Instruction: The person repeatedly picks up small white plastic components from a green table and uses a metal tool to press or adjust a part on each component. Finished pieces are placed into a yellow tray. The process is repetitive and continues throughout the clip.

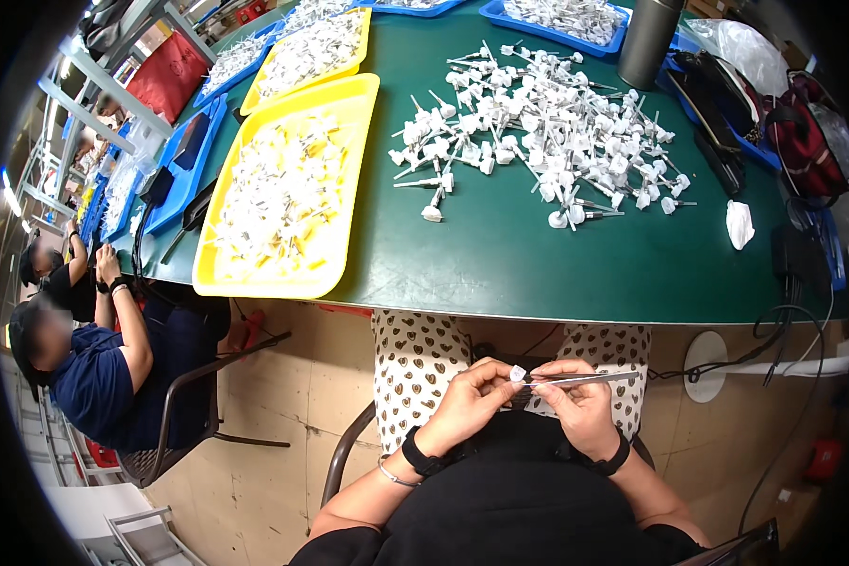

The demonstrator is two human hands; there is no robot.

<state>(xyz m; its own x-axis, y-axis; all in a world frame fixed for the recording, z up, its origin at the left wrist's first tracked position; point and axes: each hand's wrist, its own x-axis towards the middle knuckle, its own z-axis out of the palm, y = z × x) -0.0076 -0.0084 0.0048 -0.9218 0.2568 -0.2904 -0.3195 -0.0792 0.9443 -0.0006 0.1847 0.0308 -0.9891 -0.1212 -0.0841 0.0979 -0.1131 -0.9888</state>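
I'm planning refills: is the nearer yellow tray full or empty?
Neither, partly filled: small white parts lie scattered across the nearer yellow tray, with yellow showing between them.

The piece (517, 374) at lower centre is white, the slim tool (619, 376) seemingly silver-grey, the tabletop (500, 269) dark green, the near tray (345, 189) at left yellow, and the trousers (415, 368) cream with dark heart-like print.
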